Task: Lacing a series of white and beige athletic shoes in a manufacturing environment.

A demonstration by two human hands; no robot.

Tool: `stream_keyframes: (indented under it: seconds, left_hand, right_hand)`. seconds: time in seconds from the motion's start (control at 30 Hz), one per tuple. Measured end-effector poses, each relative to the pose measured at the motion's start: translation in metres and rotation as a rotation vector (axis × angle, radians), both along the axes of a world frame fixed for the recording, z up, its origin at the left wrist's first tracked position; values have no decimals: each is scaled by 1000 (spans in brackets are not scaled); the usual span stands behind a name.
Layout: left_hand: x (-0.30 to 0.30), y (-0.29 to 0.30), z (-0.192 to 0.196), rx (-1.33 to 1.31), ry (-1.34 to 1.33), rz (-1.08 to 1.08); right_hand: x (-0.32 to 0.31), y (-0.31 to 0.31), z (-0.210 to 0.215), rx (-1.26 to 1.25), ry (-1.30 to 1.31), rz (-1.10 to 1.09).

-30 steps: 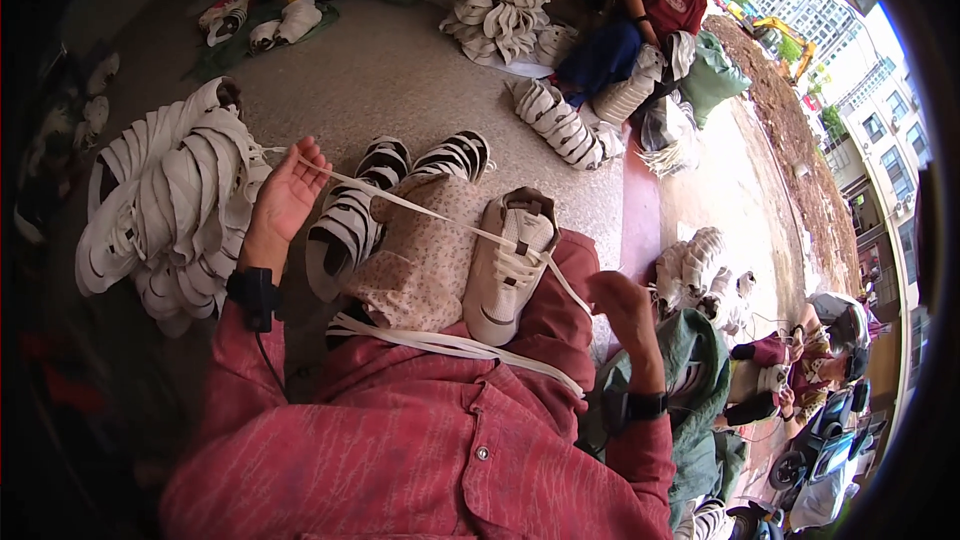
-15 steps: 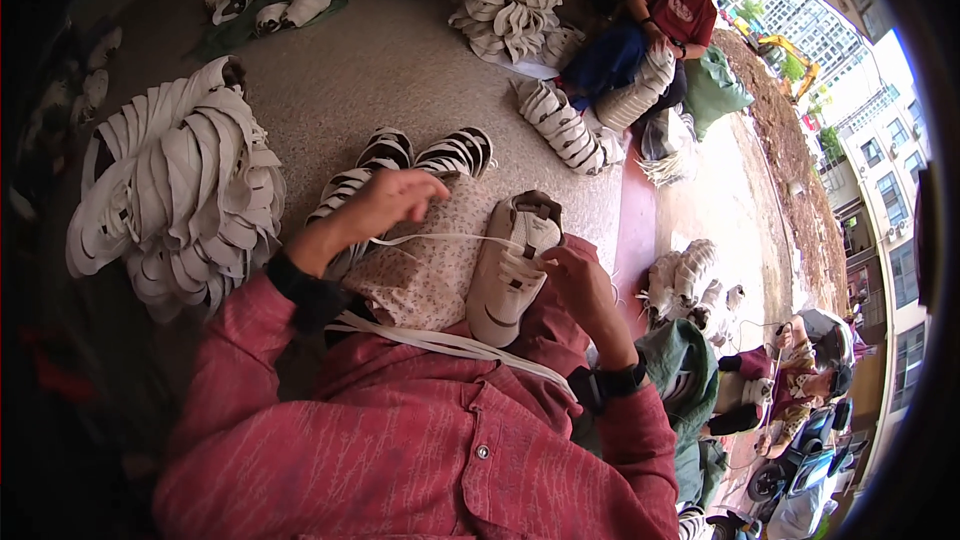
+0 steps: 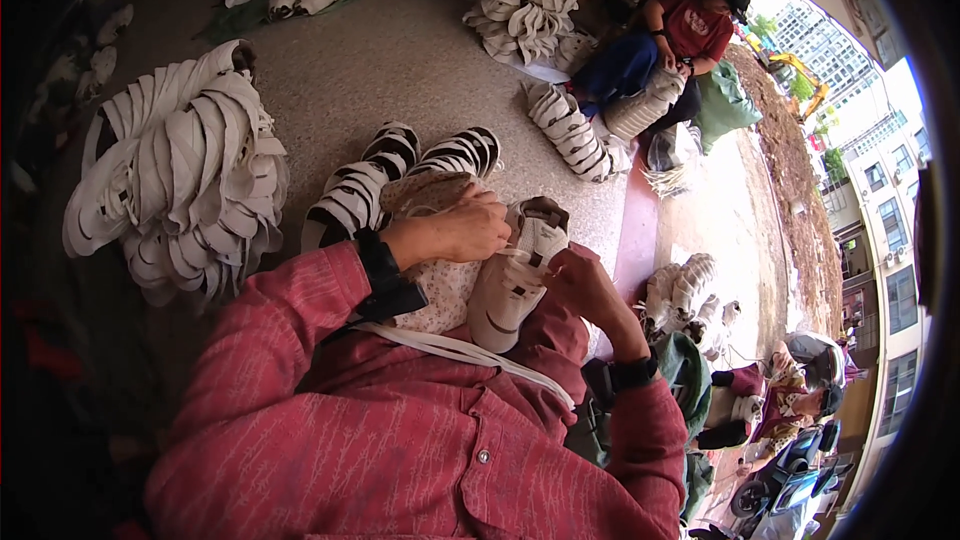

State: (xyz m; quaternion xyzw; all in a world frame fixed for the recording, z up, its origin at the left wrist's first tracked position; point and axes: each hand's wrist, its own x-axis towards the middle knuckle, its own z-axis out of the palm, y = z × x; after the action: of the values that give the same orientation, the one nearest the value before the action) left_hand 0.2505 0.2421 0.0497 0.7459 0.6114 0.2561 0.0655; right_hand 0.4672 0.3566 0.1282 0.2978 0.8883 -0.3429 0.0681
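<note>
A white shoe upper (image 3: pixel 497 302) lies on my lap, its toe toward me and its dark-lined collar facing away. My left hand (image 3: pixel 462 228) is over its left edge, fingers bent together on a white shoelace (image 3: pixel 516 253) by the eyelets. At the upper's right edge my right hand (image 3: pixel 585 285) is closed, its fingertips pressed against the eyelet side; whether lace is also in them is hidden. More white laces (image 3: pixel 460 351) lie in a bundle across my lap. Under the upper is a flowered cloth (image 3: pixel 445 290).
Nested white uppers (image 3: pixel 190 170) form a big pile at left. Black-and-white rows of uppers (image 3: pixel 350 195) lie beyond my knees. At far right a seated person (image 3: pixel 690 35) handles a row of uppers; another person (image 3: pixel 785 405) sits at right near a parked scooter (image 3: pixel 780 485).
My left hand has moved right and toward the shoe upper, its fingers now bent by the eyelets. The stretched lace has slackened. My right hand stays at the upper's edge.
</note>
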Motion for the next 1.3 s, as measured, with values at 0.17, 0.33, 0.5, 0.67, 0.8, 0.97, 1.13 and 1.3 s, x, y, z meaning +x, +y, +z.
stream_keyframes:
  seconds: [0.17, 0.33, 0.5, 0.67, 0.8, 0.97, 1.13, 1.3]
  left_hand:
    - [7, 8, 2, 45, 99, -11]
    - [24, 20, 2, -48, 264, 87]
    - [-3, 15, 24, -288, -64, -49]
    - [-22, 12, 22, -234, -204, -185]
    - [-11, 19, 18, -222, -141, -179]
    - [-11, 14, 16, -167, 11, -169]
    - [-12, 9, 2, -67, -33, -153]
    - [-9, 9, -3, 42, 69, -125]
  right_hand:
    - [16, -11, -22, 585, 174, 160]
    - [18, -44, -35, 634, 115, 95]
    - [17, -34, 4, 535, 19, -7]
    - [-6, -12, 8, 716, 422, 29]
    - [-30, -3, -11, 263, 456, 147]
    - [-34, 12, -24, -52, 347, 60]
    - [-36, 7, -23, -55, 374, 83]
    - [-37, 17, -28, -115, 358, 111]
